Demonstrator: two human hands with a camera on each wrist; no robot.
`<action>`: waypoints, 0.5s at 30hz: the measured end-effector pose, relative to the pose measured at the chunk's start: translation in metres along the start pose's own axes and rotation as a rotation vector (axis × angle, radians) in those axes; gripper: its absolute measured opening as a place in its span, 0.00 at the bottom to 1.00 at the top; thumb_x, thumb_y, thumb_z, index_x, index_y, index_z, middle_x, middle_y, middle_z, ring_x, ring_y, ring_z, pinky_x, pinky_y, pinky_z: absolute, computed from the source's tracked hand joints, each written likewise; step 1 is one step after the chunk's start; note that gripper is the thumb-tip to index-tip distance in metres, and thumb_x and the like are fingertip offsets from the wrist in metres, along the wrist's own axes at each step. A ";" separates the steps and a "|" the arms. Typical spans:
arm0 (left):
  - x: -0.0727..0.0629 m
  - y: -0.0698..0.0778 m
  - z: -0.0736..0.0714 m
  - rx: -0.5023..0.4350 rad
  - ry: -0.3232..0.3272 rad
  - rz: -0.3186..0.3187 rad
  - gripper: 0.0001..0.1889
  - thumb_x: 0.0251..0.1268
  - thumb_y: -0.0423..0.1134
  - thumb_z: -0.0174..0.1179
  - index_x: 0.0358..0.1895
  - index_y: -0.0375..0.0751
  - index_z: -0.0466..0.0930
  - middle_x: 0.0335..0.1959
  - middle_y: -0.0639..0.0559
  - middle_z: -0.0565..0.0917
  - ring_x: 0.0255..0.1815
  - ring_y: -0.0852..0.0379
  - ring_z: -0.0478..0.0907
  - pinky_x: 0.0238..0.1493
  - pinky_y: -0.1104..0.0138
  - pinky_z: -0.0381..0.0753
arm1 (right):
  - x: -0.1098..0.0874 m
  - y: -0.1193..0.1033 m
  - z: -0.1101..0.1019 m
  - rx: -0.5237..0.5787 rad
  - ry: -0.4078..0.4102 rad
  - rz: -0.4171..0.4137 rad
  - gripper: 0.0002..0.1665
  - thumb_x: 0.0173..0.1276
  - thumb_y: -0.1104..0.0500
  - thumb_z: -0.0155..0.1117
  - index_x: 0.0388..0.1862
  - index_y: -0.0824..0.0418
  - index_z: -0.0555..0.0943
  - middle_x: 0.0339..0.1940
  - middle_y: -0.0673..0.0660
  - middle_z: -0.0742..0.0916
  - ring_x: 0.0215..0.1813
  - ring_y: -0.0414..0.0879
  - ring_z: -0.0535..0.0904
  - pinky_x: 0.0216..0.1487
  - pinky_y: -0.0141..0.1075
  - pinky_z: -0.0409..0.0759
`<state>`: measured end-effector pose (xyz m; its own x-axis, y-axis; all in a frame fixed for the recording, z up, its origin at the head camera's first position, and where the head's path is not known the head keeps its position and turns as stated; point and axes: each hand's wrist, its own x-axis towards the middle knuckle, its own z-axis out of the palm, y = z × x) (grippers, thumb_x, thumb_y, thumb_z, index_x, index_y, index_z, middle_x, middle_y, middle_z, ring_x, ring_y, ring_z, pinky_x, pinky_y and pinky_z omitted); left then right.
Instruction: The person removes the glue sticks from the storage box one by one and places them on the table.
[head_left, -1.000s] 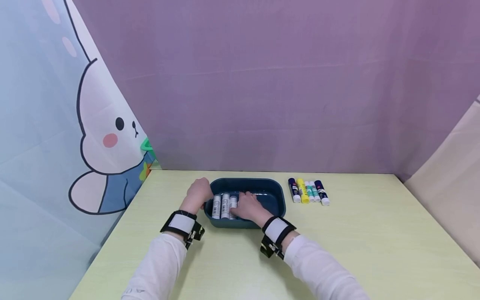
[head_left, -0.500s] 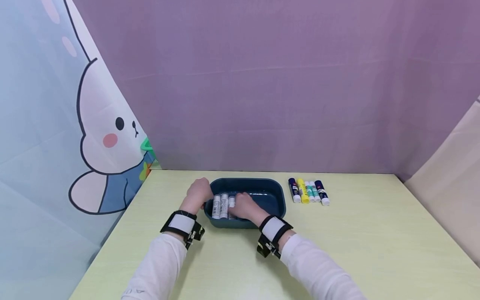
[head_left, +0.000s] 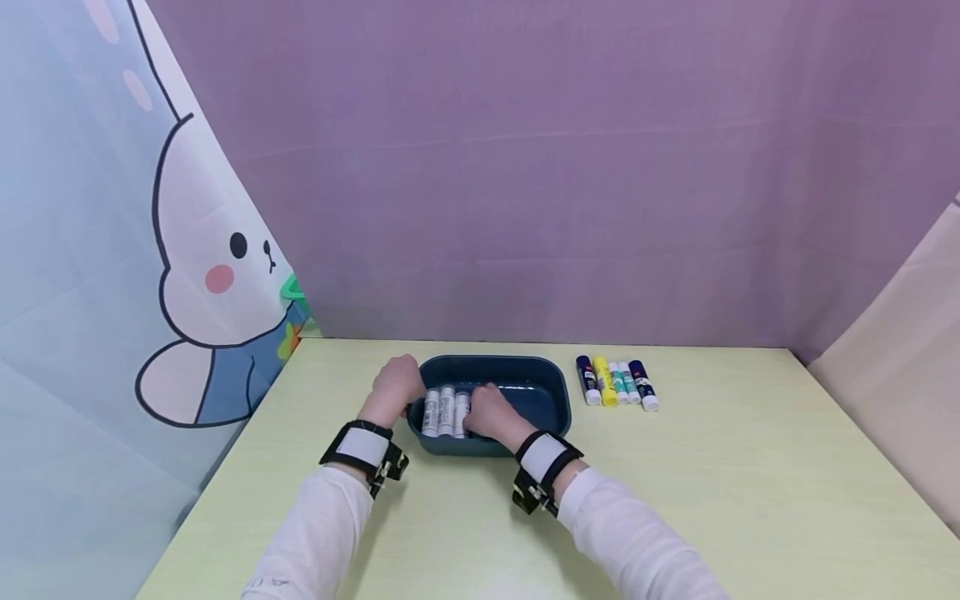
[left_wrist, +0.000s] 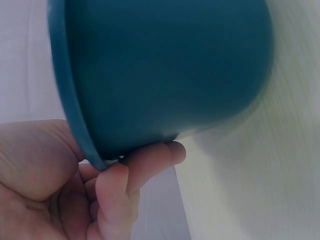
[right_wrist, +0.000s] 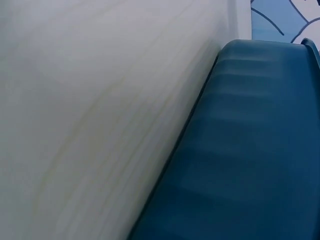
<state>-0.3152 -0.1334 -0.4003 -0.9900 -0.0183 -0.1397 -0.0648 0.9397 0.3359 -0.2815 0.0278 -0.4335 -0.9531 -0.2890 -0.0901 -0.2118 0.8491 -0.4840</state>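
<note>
- The middle and right ones of three white cylindrical tubes (head_left: pixel 446 412) have shifted slightly left, and the right hand (head_left: pixel 492 414) with them; the row now looks tighter, a sign that arranging is under way
- The tubes lie side by side in the left part of the dark teal, rounded rectangular plastic tray (head_left: pixel 465 447) on the pale yellow-green desk (head_left: pixel 735 458)
- Right fingers are curled inside the tray beside the right tube; their tips are hidden, so I cannot tell whether they grip it
- The left hand (head_left: pixel 395 387) holds the tray's left end, fingers (left_wrist: pixel 150 162) bent in beneath the rim
</note>
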 end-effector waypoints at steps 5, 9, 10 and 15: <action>0.000 0.000 0.000 -0.005 0.000 -0.006 0.13 0.61 0.32 0.56 0.46 0.26 0.77 0.45 0.30 0.81 0.09 0.54 0.77 0.10 0.68 0.77 | 0.000 0.001 0.000 0.000 0.009 -0.011 0.27 0.58 0.65 0.62 0.05 0.56 0.61 0.06 0.49 0.62 0.38 0.50 0.73 0.48 0.41 0.72; 0.000 0.000 0.000 0.007 0.005 0.001 0.13 0.61 0.32 0.57 0.46 0.26 0.77 0.45 0.30 0.80 0.09 0.54 0.77 0.10 0.68 0.77 | 0.001 0.002 0.001 0.020 0.010 -0.011 0.27 0.58 0.65 0.62 0.05 0.56 0.60 0.06 0.48 0.60 0.31 0.46 0.68 0.41 0.38 0.69; -0.001 0.000 0.000 0.010 0.005 0.003 0.14 0.61 0.32 0.57 0.47 0.26 0.77 0.46 0.30 0.80 0.10 0.54 0.77 0.10 0.68 0.77 | 0.001 0.002 0.001 0.025 0.010 -0.010 0.27 0.57 0.65 0.62 0.05 0.56 0.60 0.07 0.48 0.60 0.30 0.45 0.67 0.38 0.37 0.68; -0.003 0.001 -0.002 0.017 0.006 0.004 0.14 0.61 0.32 0.57 0.47 0.26 0.77 0.46 0.30 0.80 0.10 0.54 0.78 0.10 0.68 0.76 | -0.001 0.005 0.001 0.057 0.018 -0.031 0.28 0.56 0.65 0.62 0.05 0.55 0.58 0.07 0.47 0.58 0.25 0.45 0.64 0.45 0.39 0.72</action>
<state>-0.3128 -0.1326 -0.3978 -0.9909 -0.0167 -0.1333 -0.0590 0.9455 0.3202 -0.2819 0.0319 -0.4369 -0.9501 -0.3065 -0.0582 -0.2294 0.8129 -0.5354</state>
